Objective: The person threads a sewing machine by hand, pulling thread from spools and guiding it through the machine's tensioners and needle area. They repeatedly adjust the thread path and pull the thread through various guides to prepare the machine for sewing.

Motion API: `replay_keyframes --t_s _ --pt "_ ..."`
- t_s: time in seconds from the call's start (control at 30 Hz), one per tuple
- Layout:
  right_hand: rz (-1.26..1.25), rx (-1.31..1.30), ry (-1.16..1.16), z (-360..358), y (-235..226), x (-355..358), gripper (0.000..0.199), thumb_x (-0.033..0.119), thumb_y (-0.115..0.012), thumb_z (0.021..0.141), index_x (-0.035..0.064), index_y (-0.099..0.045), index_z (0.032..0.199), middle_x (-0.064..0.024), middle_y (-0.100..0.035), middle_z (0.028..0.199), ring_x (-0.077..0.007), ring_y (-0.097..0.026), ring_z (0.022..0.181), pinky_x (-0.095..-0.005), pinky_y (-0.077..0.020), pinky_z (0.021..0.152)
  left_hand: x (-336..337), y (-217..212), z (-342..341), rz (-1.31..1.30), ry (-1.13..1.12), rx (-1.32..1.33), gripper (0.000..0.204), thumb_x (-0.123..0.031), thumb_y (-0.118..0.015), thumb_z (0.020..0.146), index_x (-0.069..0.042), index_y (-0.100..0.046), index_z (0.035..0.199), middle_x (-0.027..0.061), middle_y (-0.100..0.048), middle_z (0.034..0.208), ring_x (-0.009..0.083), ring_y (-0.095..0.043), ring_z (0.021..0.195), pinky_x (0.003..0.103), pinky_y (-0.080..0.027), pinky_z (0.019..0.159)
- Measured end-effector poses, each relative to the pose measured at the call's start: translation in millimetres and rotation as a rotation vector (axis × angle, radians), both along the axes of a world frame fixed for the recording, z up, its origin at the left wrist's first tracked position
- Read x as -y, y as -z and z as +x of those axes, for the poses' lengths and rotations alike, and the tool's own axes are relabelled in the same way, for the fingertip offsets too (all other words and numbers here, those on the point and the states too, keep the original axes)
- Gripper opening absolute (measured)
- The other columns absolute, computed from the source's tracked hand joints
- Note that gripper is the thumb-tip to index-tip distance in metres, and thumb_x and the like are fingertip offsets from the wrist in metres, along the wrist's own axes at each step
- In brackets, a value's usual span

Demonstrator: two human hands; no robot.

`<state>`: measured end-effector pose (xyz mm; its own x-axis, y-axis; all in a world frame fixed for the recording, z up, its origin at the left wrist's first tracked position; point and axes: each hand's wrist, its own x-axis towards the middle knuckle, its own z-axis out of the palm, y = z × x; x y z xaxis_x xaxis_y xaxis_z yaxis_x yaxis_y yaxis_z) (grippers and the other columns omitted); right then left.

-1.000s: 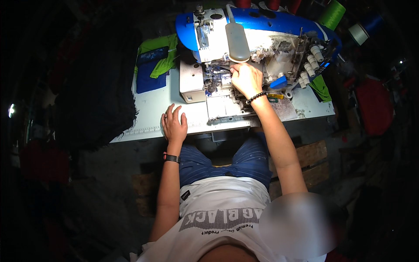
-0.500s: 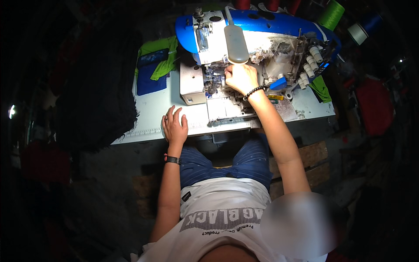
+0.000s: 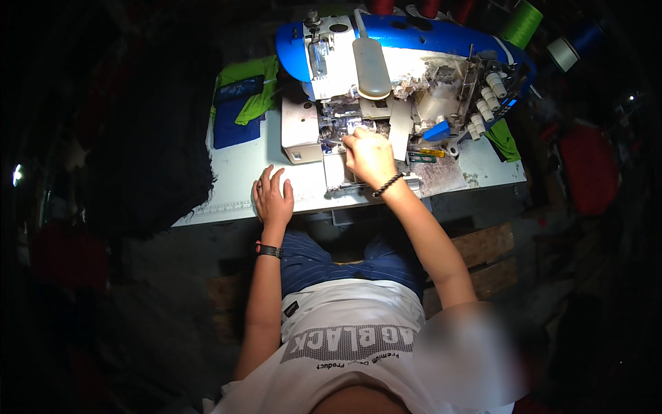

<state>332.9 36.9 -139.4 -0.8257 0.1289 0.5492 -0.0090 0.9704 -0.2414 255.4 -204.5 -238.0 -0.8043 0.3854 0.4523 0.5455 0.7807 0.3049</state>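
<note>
A blue and white overlock sewing machine [image 3: 386,62] stands at the back of a white work table [image 3: 241,169]. My right hand [image 3: 369,155] reaches into the needle area under the machine's head, its fingers pinched together at the presser foot; whether they hold thread is too small to tell. A dark bead bracelet sits on that wrist. My left hand [image 3: 273,196] lies flat on the table near its front edge, fingers spread, holding nothing, with a ring on one finger and a dark band on the wrist.
Green and blue fabric pieces [image 3: 241,103] lie at the table's back left. A dark cloth pile [image 3: 148,138] hangs off the left side. Thread cones [image 3: 520,24] stand behind the machine at right. A yellow-handled tool [image 3: 427,153] lies right of my hand. A wooden pallet [image 3: 483,259] sits below.
My right hand has moved left and slightly toward me, from the machine's right side to the needle area. The left hand has stayed flat on the table.
</note>
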Motion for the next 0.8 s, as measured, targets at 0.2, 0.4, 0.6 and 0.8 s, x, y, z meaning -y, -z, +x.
replay_keyframes --t_s 0.2,0.4,0.6,0.8 --pt "0.279 0.019 0.022 -17 9 0 0.016 0.011 -0.057 0.08 0.0025 -0.068 0.089 -0.0136 -0.064 0.095 -0.0262 -0.061 0.093 -0.0378 -0.0469 0.082 1 1 -1 0.0 -0.008 0.021 0.032 -0.027 -0.057 0.092 -0.015 -0.061 0.122 0.0074 -0.051 0.137 0.0271 -0.052 0.122 0.043 -0.028 0.112" --pt "0.342 0.041 0.064 20 -18 -5 0.018 0.011 -0.058 0.082 0.0027 -0.068 0.094 -0.0111 -0.063 0.091 -0.0247 -0.06 0.091 -0.0373 -0.0445 0.079 0 3 3 0.0 -0.019 0.003 0.033 -0.027 -0.058 0.092 -0.015 -0.061 0.122 0.007 -0.051 0.137 0.0267 -0.053 0.121 0.043 -0.029 0.112" --pt "0.325 -0.069 0.073 29 -32 -28 0.023 0.013 -0.063 0.077 0.0092 -0.07 0.098 -0.0052 -0.059 0.085 -0.0205 -0.057 0.087 -0.0387 -0.0396 0.084 0 2 3 0.02 0.001 0.025 0.033 -0.027 -0.057 0.092 -0.013 -0.061 0.121 0.0077 -0.05 0.136 0.0277 -0.05 0.124 0.044 -0.027 0.113" --pt "0.358 -0.153 0.023 13 -35 -35 0.026 0.012 -0.065 0.075 0.0111 -0.071 0.1 -0.0042 -0.058 0.088 -0.0204 -0.055 0.089 -0.0395 -0.0389 0.084 3 6 0 0.021 0.007 0.01 0.033 -0.027 -0.057 0.092 -0.013 -0.061 0.122 0.008 -0.05 0.137 0.0278 -0.05 0.123 0.044 -0.027 0.113"
